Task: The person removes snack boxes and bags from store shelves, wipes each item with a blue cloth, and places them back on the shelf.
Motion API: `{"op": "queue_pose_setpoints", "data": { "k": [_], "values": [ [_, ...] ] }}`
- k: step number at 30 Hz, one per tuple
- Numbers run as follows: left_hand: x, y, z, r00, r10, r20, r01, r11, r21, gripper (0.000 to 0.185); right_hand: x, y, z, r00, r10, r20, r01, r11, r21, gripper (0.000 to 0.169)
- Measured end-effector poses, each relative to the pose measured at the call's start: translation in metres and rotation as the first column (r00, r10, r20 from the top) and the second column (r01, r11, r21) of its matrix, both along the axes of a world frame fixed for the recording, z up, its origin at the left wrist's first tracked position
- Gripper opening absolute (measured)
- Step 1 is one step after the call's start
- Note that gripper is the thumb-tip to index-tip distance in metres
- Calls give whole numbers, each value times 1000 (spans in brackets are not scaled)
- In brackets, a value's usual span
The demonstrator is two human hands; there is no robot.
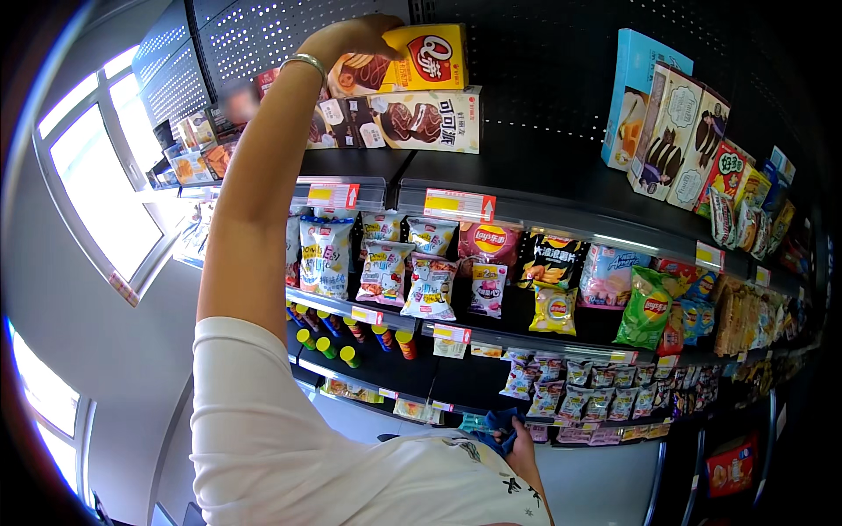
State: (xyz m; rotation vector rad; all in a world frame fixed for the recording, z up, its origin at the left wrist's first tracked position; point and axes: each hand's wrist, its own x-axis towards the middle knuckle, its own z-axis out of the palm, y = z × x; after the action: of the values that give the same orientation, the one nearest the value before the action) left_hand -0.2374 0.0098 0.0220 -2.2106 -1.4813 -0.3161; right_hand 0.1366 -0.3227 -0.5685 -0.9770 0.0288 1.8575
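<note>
My left hand (365,36) reaches up to the top shelf and grips the upper edge of a yellow snack-cake carton (434,58), the thumb lying on its front. That carton sits on top of a white chocolate-pie carton (427,121), which lies on the black shelf. Part of both cartons is hidden behind my wrist and forearm. Low down, close to my body, my right hand (521,449) holds a bunched dark blue cloth (501,430).
Upright biscuit cartons (677,135) stand further right on the top shelf (513,171). Below hang price-tag rails (460,205) above bags of chips (431,286) and yellow-capped canisters (404,345). More boxes (194,167) and a window (99,177) are at the left.
</note>
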Motion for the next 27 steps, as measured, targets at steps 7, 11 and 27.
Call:
{"op": "queue_pose_setpoints", "data": {
  "k": [7, 11, 27],
  "values": [
    [-39, 14, 16, 960, -188, 207, 116, 942, 316, 53, -2, 2, -4, 1000, 10, 29, -11, 1000, 13, 23],
    [64, -152, 9, 578, -493, 650, 48, 816, 576, 36, -1, 11, -28, 997, 79, 19, -80, 996, 46, 26],
    [123, -285, -449, -470, 492, 733, 611, 780, -133, 49, -23, 59, 84, 955, -78, 286, -10, 956, 293, 29]
  ]
}}
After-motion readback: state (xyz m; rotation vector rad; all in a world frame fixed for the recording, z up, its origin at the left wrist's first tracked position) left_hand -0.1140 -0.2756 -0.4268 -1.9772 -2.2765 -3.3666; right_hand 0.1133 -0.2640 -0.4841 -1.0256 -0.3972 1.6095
